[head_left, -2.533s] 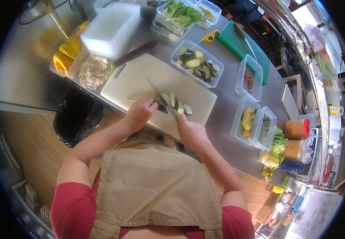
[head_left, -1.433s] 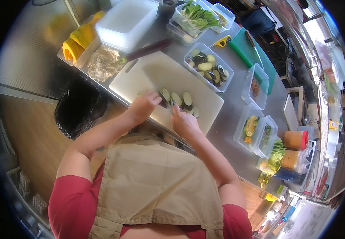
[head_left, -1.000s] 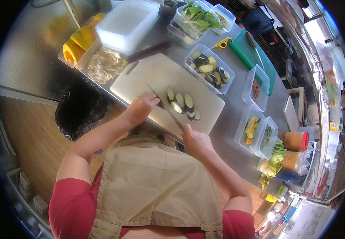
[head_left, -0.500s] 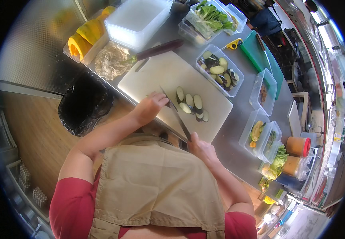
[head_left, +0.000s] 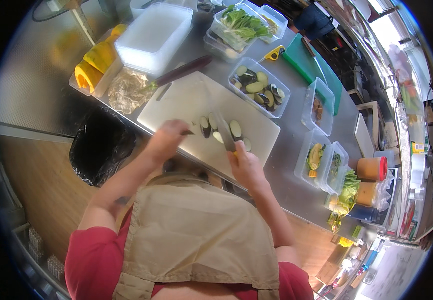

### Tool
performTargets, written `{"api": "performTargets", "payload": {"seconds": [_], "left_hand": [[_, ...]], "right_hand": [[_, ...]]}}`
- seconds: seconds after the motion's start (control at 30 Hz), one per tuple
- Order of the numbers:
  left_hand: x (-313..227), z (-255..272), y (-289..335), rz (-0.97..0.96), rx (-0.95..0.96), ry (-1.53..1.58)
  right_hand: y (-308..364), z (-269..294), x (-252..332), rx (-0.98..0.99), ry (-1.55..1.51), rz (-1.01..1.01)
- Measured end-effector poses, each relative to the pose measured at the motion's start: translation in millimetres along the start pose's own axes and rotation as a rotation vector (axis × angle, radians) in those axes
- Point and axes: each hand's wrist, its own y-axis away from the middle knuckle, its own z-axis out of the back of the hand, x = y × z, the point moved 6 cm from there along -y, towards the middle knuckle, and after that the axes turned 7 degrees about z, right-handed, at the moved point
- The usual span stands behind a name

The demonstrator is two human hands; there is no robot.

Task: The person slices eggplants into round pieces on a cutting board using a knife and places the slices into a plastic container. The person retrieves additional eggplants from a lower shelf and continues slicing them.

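My right hand point(head_left: 247, 167) grips a kitchen knife point(head_left: 223, 129) by its handle, the blade tilted over the white cutting board point(head_left: 264, 134) and smeared by motion. Eggplant slices point(head_left: 235, 128) with dark skin and pale flesh lie on both sides of the blade. Off the board's near left edge, my left hand point(head_left: 166, 142) is closed, a small dark piece of eggplant point(head_left: 187, 133) showing at its fingertips. A whole eggplant point(head_left: 184, 70) rests at the board's far left. Behind the board, a clear tub point(head_left: 282, 107) holds more eggplant slices.
Below the counter's left edge stands a bin point(head_left: 94, 145) lined with black plastic. Pumpkin pieces point(head_left: 96, 57), crumpled wrapping point(head_left: 126, 90) and stacked clear containers point(head_left: 154, 35) sit at the far left. Yellow-handled scissors point(head_left: 275, 53), a green board point(head_left: 296, 57) and several tubs stand to the right.
My left hand has drawn back from the knife toward the near left with the small piece. The knife has swung up and across, its blade now among the slices.
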Motion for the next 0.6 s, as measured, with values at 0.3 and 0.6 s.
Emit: {"api": "performTargets", "payload": {"seconds": [0.3, 0.6], "left_hand": [[24, -3, 29, 0.109, -0.025, -0.046], [-68, -113, -50, -0.099, -0.004, -0.168]], "right_hand": [[96, 3, -95, -0.195, -0.330, -0.321], [58, -34, -82, -0.187, -0.291, -0.197]]}}
